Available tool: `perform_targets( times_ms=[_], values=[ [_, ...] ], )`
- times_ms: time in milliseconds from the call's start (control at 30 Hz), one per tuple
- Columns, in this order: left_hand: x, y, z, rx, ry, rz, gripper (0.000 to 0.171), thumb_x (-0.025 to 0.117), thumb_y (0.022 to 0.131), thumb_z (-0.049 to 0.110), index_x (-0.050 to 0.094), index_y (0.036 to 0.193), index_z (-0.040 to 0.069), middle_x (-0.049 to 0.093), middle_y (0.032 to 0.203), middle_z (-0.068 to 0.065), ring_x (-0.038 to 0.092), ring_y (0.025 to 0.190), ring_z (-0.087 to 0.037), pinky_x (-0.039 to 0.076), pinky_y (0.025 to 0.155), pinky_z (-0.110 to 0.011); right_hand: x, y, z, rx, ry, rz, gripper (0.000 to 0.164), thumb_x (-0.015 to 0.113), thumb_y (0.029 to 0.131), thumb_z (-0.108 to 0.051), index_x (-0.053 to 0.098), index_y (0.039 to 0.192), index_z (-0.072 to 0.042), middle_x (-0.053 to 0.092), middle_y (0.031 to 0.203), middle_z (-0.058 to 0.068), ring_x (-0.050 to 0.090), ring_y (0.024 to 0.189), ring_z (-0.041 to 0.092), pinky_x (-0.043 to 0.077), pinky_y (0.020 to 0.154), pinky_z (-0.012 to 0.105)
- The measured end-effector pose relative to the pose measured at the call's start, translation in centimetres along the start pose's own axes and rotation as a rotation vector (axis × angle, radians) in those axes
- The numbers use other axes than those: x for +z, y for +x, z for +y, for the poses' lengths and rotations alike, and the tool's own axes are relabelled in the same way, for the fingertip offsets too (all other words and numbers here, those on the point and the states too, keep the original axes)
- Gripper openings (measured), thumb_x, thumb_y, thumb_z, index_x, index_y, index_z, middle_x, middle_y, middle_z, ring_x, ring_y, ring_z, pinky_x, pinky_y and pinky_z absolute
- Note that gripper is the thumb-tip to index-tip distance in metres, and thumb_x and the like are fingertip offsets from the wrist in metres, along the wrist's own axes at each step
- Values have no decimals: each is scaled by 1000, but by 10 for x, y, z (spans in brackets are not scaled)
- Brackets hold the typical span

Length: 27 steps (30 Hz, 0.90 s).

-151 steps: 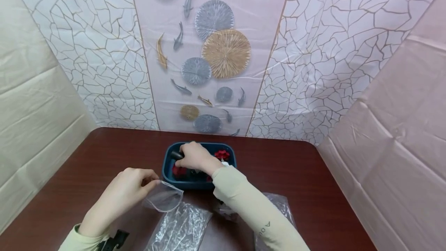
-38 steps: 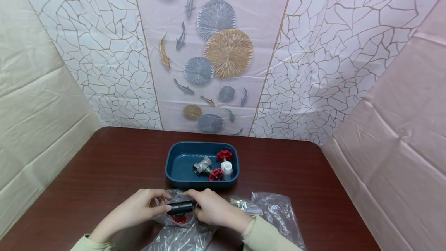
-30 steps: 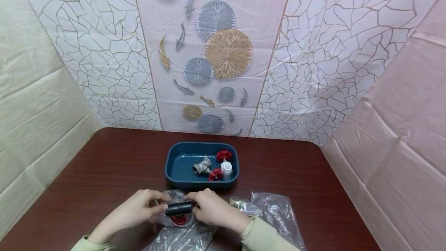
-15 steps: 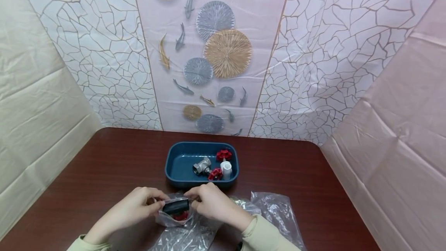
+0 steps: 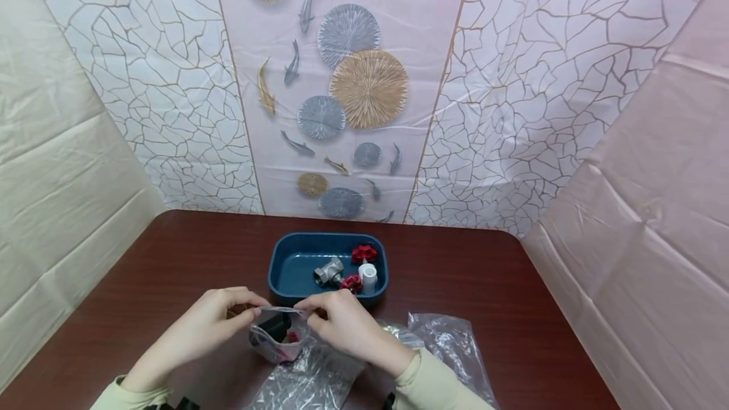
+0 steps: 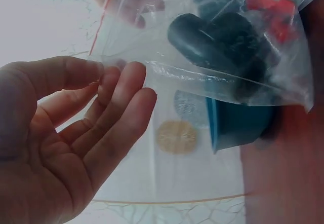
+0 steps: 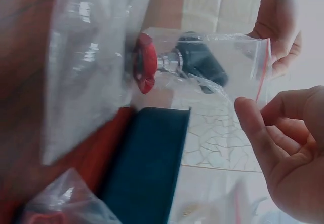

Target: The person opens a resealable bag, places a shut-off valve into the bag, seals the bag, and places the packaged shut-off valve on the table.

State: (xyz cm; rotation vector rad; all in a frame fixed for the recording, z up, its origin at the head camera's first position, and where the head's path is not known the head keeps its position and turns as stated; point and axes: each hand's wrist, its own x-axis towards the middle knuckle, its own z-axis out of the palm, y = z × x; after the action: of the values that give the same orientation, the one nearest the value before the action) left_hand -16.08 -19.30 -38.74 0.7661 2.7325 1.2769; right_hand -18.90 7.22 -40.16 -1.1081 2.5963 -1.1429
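Near the blue tray point(image 5: 299, 259), the left hand point(image 5: 213, 318) and right hand point(image 5: 346, 326) pinched the bag point(image 7: 237, 59) by its top, where one slip could have spilled the valve point(image 7: 178, 62).

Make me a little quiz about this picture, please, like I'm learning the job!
1. True or false: only one hand is holding the clear bag.
2. What colour is the wheel inside the clear bag? A green, B red, C yellow.
3. How many red wheels are in the blue tray?

Key:
1. False: the left hand and right hand both pinch it.
2. B.
3. Two.
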Motion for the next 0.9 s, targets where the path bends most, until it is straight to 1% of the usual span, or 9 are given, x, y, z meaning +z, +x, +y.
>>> perform_targets(
  times_ms=[33,167,267,367,467,633,767,900],
  values=[
    [-2,0,2,5,9,11,14,66,98,13,76,108,14,68,93,5,57,74,-5,51,61,-26,-1,0,-2,-5,7,10,29,59,96,-2,74,119,-10,65,73,-9,32,43,-1,30,45,17],
    [-11,-1,12,10,47,44,15,68,97,11,76,107,17,67,89,7,57,71,-7,51,60,-26,-9,1,-11,-32,15,52,29,58,97,-1,74,119,-10,74,93,-2,30,43,1,30,46,17],
    [-17,-2,19,16,83,84,15,70,95,13,77,107,20,69,92,8,58,71,-8,51,60,-26,-14,1,-17,-55,6,88,30,58,97,-1,74,119,-11,75,100,-1,29,42,2,30,46,17],
    [-21,-4,25,10,120,120,14,73,94,14,77,106,19,72,95,8,59,71,-6,52,60,-26,-17,0,-21,-72,-3,117,31,58,96,0,75,119,-12,75,102,-2,29,42,1,30,47,17],
    [-23,-4,29,28,163,134,14,75,91,9,77,101,18,72,91,9,59,69,-4,53,60,-25,-18,0,-23,-84,-19,136,31,58,95,1,76,117,-12,75,99,-2,30,43,0,30,48,16],
    [-22,-3,29,78,200,135,16,76,88,4,77,94,19,69,84,15,59,67,-1,53,59,-24,-19,2,-22,-107,-56,166,31,59,92,3,77,113,-11,74,90,-1,30,43,-1,30,47,16],
    [-20,-2,26,61,199,142,15,77,88,6,77,94,20,71,85,12,60,69,-1,53,61,-24,-18,3,-20,-112,-71,169,31,60,92,4,77,113,-10,75,93,1,29,44,-2,30,48,16],
    [-17,0,23,24,188,128,11,76,89,8,77,95,17,72,86,7,61,69,-3,54,62,-25,-16,5,-15,-87,-78,147,29,59,94,3,76,114,-10,75,99,2,31,44,-1,31,48,16]
  ],
)
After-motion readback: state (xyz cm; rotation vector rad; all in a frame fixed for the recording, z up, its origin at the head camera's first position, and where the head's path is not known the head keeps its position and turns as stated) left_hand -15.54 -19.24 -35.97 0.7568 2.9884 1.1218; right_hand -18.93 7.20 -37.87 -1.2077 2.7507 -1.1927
